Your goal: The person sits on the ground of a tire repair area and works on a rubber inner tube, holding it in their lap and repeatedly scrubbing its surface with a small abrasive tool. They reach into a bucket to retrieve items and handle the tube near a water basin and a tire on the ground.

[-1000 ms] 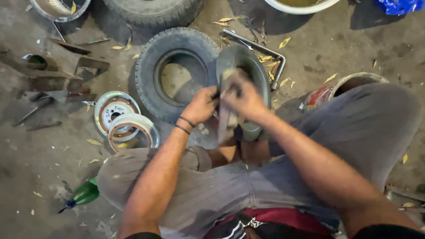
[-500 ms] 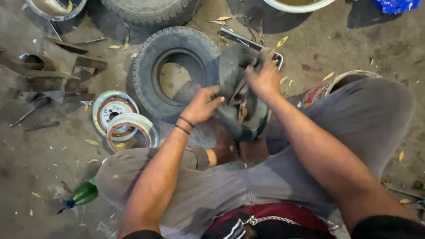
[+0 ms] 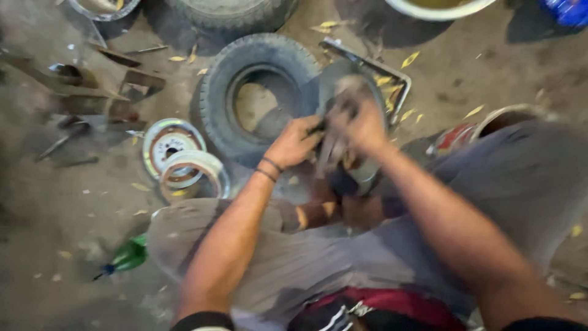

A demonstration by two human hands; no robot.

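Both hands are gripping a dark rubber tube, blurred, held over the lap in front of the tyre. Left hand is closing on its lower edge, right hand is clamping its middle. Two metal rims are lying on the floor to the left, a green bottle near the knee.

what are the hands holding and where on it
Both the left hand and the right hand grip a dark rubber inner tube at its near edge, bunched between them; motion blur hides the exact finger placement.
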